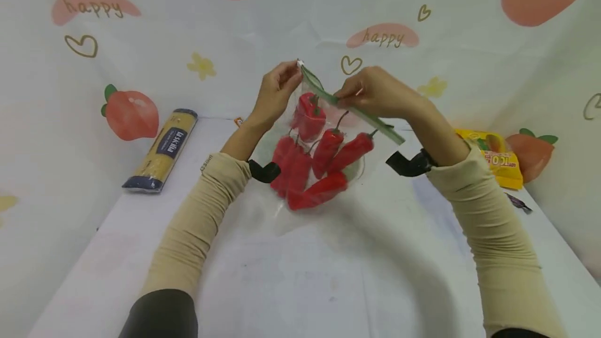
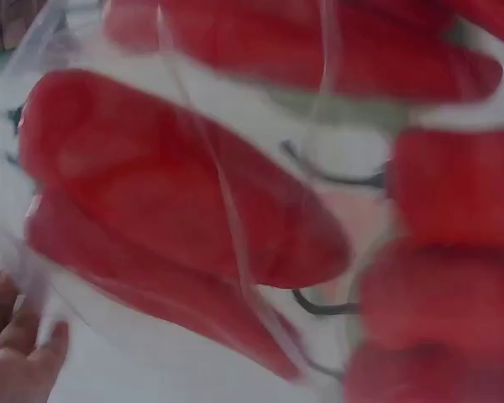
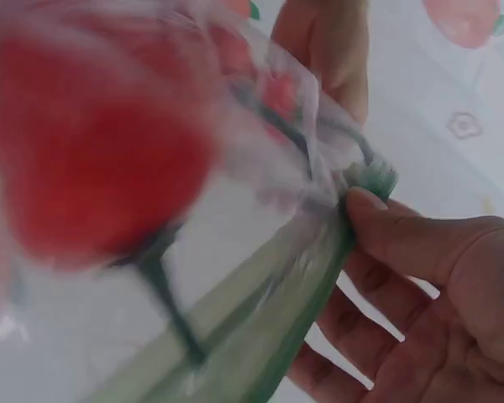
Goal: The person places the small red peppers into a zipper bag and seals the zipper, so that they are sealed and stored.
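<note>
A transparent plastic bag with a green zip strip (image 1: 375, 121) hangs tilted between my hands, its strip sloping down to the right. My left hand (image 1: 274, 93) pinches the strip's upper left end. Farther down, my right hand (image 1: 375, 93) pinches the strip between thumb and fingers; in the right wrist view its thumb (image 3: 395, 235) presses on the green edge. Several red peppers (image 1: 328, 150) with dark green stems show in or through the bag. Which lie inside and which behind it, I cannot tell for all. Part of the mouth gapes near my left hand.
Behind the bag shows part of a pale rounded rim (image 1: 361, 168). A spaghetti pack (image 1: 164, 150) stands at the back left of the white table (image 1: 300, 275). On the right are a yellow packet (image 1: 504, 166) and a small dark purple wrapper (image 1: 518, 203). A printed backdrop (image 1: 291, 20) rises behind.
</note>
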Demonstrator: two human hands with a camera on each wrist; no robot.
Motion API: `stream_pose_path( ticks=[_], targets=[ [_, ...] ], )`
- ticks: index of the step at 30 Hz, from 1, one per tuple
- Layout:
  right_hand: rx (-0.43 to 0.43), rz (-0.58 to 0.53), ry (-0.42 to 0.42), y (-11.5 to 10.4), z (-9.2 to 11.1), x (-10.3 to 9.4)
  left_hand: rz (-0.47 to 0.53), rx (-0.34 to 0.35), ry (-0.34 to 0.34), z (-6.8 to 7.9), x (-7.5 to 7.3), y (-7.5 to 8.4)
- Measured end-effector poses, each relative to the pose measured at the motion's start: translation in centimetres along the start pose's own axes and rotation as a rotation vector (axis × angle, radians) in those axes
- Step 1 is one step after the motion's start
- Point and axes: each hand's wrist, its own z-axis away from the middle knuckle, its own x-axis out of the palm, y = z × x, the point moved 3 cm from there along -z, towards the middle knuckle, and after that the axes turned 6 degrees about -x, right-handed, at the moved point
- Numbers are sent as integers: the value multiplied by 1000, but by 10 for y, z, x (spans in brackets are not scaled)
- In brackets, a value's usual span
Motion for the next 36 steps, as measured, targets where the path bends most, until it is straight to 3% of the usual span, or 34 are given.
stream_pose_path(
  ticks=[3,5,8,10,16,22,30,36],
  targets=[
    [41,48,53,-11,-2,-29,149,117,147,-1,-13,24],
    [79,46,100,-16,-1,-45,232,160,201,5,-21,42],
    [96,41,182,-23,0,-60,311,183,209,13,-28,60],
    [74,28,242,-25,0,-64,366,161,213,18,-30,64],
    [-18,45,358,-16,0,-45,391,140,186,27,-30,46],
    [-70,68,486,-18,-8,-23,361,206,204,30,-23,37],
    [-85,60,485,-56,-43,1,417,245,235,37,-9,40],
    [-40,126,477,-69,-45,9,406,320,269,44,-4,40]
  ],
)
